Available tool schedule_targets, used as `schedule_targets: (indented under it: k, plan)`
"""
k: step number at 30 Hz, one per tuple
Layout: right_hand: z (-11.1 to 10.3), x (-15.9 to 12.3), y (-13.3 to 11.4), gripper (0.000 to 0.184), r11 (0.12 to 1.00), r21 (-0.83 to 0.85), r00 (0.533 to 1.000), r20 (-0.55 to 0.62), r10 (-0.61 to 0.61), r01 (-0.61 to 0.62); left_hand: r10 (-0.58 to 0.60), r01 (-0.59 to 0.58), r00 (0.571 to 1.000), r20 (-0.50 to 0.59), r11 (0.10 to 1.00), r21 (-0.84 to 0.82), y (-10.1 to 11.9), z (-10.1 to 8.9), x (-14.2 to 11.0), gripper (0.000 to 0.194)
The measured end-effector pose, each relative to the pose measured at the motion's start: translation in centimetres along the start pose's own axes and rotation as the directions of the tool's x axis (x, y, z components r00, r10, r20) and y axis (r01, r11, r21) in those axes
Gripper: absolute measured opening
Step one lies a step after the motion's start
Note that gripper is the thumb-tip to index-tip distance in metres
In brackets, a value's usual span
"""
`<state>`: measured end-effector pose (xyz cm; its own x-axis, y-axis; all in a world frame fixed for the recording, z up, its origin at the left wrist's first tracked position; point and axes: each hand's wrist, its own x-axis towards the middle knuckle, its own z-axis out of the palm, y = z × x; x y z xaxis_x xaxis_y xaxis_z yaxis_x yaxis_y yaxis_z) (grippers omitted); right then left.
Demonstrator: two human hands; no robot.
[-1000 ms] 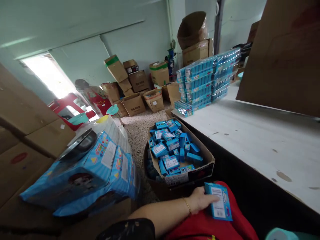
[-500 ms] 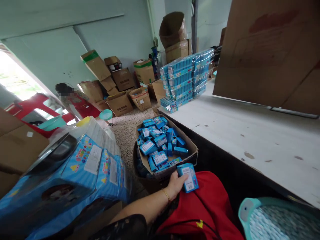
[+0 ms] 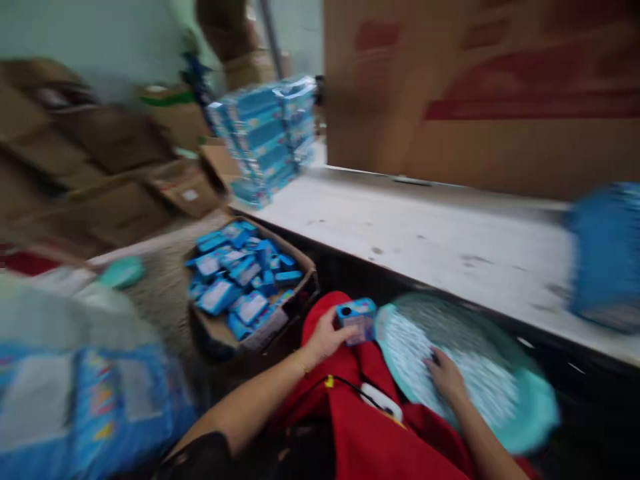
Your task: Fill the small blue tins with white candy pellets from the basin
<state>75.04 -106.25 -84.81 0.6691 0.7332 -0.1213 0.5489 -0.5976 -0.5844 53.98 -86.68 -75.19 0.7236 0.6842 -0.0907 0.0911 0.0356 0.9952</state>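
Observation:
A small blue printed box is gripped in my left hand, above the red cloth on my lap. One end of the box has a dark round spot. At the right, my right hand reaches into a teal basin of small whitish-blue pieces, too blurred to name. Its fingertips touch or dip among the pieces, and motion smears them. Left of my lap stands an open carton holding many more blue boxes.
A white worktop runs along the right, bearing stacked film-wrapped blue packs, a large brown carton and a blurred blue object. Blue printed packages stand at lower left. Brown cartons pile up along the wall.
My view has swung to the right. My right hand has come into view in the basin. My left hand, still holding the blue box, is now beside the basin's rim.

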Motion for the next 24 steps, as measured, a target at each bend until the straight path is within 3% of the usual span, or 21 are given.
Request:
schedule_targets:
  k: [2,7,11,15,19,24]
  plan:
    - [-0.5,-0.1,0.8,0.033,0.993,0.035,0.990,-0.082,0.119,-0.116,0.023,-0.025,0.998,0.057,0.999,0.035,-0.3,1.1,1.4,0.040]
    - [-3.4,-0.9,3.0,0.034,0.973,0.144,0.974,-0.113,0.195,-0.178,0.099,-0.123,0.970,0.220,0.988,0.098,-1.3,4.5,5.4,0.036]
    - [-7.1,-2.9,3.7,0.035,0.968,0.214,0.980,-0.116,0.160,-0.133,0.142,-0.191,0.944,0.297,0.971,0.145,-2.5,7.8,7.3,0.038]
    - [-10.9,-3.9,2.6,0.035,0.972,0.230,0.989,-0.123,0.086,-0.056,0.168,-0.279,0.909,0.380,0.925,0.259,-3.5,11.2,8.6,0.039]
    - [-13.4,-3.9,0.4,0.036,0.992,0.118,0.998,-0.044,0.037,-0.032,0.198,-0.371,0.870,0.452,0.867,0.334,-3.9,13.8,8.8,0.039]
    - [-15.3,-3.4,-2.1,0.036,0.976,-0.217,0.996,0.082,0.042,-0.024,0.203,-0.414,0.863,0.463,0.809,0.416,-5.0,14.5,8.6,0.038]
